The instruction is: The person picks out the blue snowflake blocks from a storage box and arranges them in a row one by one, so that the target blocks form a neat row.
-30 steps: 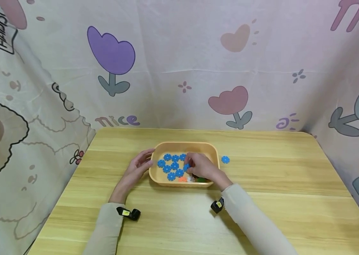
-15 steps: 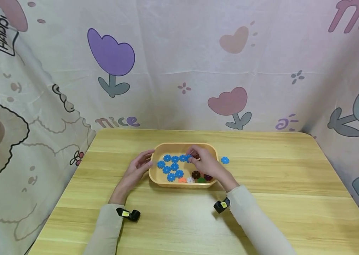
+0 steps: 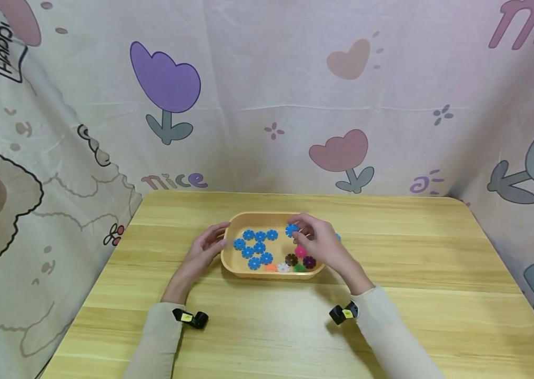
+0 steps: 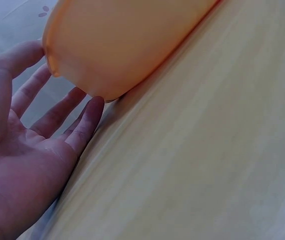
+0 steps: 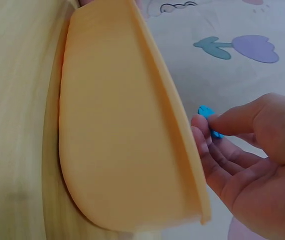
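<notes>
Your right hand (image 3: 320,243) is over the right end of the tray (image 3: 267,275). Its thumb and fingers pinch one blue disc (image 3: 291,230) with a notched edge; the right wrist view shows this disc tilted on edge between the fingertips, beyond the rim line of the tray. Your left hand (image 3: 203,249) is at the left end of the tray. Its fingers (image 4: 90,120) are spread, with the tips touching the outside of the end wall; no part is gripped between them.

The tray rests on the tabletop (image 3: 418,252), long side towards you. Inside, eight blue discs (image 3: 259,247) lie in a loose group in the left half. Along the near wall, from left to right, are an orange disc (image 3: 271,268), a white disc (image 3: 283,267) and a green disc (image 3: 299,268). Just behind these lie a brown disc (image 3: 291,259) and a dark purple disc (image 3: 310,262). A pink disc (image 3: 300,251) lies farther back, near your right hand. Outside the tray, just beyond its right end, a further blue piece (image 3: 339,237) is mostly hidden by your right hand.
</notes>
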Tool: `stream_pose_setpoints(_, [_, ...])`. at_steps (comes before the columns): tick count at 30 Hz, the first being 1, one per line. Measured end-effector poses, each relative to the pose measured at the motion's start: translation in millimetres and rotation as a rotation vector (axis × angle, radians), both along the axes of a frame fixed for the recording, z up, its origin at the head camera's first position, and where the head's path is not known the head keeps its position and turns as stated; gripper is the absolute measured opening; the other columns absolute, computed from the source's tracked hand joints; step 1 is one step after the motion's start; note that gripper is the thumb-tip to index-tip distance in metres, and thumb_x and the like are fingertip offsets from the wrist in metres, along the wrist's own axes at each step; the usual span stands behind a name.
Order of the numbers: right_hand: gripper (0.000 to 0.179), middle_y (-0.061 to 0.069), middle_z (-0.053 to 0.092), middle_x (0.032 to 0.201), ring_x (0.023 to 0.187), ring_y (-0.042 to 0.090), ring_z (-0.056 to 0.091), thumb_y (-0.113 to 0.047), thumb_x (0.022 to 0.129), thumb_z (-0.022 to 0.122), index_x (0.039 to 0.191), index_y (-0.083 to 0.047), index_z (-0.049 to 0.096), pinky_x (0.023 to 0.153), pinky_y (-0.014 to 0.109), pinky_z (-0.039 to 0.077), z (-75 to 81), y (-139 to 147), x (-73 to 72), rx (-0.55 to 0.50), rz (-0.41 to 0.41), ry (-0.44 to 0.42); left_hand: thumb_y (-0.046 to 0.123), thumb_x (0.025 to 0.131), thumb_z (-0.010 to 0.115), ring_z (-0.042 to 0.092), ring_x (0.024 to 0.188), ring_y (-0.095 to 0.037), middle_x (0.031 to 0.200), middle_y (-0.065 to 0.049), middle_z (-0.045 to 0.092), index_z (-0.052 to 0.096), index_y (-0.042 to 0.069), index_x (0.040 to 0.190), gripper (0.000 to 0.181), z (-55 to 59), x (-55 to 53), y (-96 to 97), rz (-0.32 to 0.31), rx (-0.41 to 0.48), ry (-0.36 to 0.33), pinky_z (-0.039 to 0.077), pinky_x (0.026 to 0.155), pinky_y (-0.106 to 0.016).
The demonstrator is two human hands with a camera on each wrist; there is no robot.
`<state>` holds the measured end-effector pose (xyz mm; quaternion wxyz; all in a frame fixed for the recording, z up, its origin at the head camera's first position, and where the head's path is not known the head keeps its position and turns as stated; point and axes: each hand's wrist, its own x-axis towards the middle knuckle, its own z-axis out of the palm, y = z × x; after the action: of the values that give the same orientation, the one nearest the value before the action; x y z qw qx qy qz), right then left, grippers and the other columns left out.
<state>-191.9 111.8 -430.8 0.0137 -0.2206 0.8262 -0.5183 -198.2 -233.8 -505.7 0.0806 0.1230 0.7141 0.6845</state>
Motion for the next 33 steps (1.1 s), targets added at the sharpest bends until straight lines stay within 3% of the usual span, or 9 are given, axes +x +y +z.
stream_pose_setpoints(7, [0.036, 0.012, 0.071, 0.099, 0.088, 0.031, 0.073, 0.005, 0.094, 0.069, 0.128, -0.006, 0.067, 0.075, 0.038, 0.063, 2.2, 13.9, 8.6, -0.035, -0.037, -0.011, 0.017, 0.103, 0.063, 0.044, 0.142, -0.032, 0.157, -0.012, 0.044, 0.049, 0.013, 0.151, 0.05, -0.4, 0.5, 0.6, 0.011, 0.013, -0.016, 0.049, 0.105, -0.028])
stream_pose_setpoints(14, [0.041, 0.016, 0.07, 0.103, 0.093, 0.03, 0.072, 0.007, 0.09, 0.074, 0.13, -0.003, 0.068, 0.08, 0.03, 0.062, -0.6, 28.3, 12.8, -0.055, -0.077, 0.011, 0.019, 0.104, 0.064, 0.045, 0.141, -0.032, 0.156, -0.012, 0.046, 0.049, 0.014, 0.152, 0.051, -0.8, 0.9, -0.1, 0.017, -0.007, -0.006, 0.049, 0.105, -0.027])
stream_pose_setpoints(26, [0.039, 0.019, 0.072, 0.108, 0.099, 0.032, 0.07, 0.009, 0.09, 0.072, 0.128, 0.002, 0.067, 0.086, 0.03, 0.06, 2.9, 56.3, 17.9, -0.056, -0.182, 0.001, 0.02, 0.103, 0.065, 0.047, 0.14, -0.033, 0.154, -0.013, 0.048, 0.05, 0.014, 0.151, 0.05, -0.8, 0.0, -0.5, 0.017, -0.005, 0.008, 0.049, 0.105, -0.026])
stream_pose_setpoints(28, [0.039, 0.023, 0.071, 0.108, 0.1, 0.035, 0.07, 0.012, 0.09, 0.07, 0.128, 0.006, 0.066, 0.086, 0.033, 0.06, 11.2, 57.5, 21.8, -0.068, -0.2, -0.007, 0.02, 0.102, 0.066, 0.047, 0.14, -0.032, 0.154, -0.012, 0.048, 0.05, 0.015, 0.15, 0.05, -0.9, -0.1, -0.7, 0.02, -0.001, 0.002, 0.049, 0.105, -0.027])
stream_pose_setpoints(33, [0.04, 0.024, 0.07, 0.109, 0.1, 0.036, 0.069, 0.01, 0.09, 0.071, 0.13, 0.006, 0.064, 0.087, 0.033, 0.06, 7.6, 69.2, 19.2, -0.059, -0.243, -0.003, 0.019, 0.102, 0.067, 0.049, 0.138, -0.032, 0.153, -0.013, 0.049, 0.05, 0.013, 0.15, 0.051, -0.9, 0.6, -1.2, 0.024, 0.012, -0.011, 0.051, 0.104, -0.029])
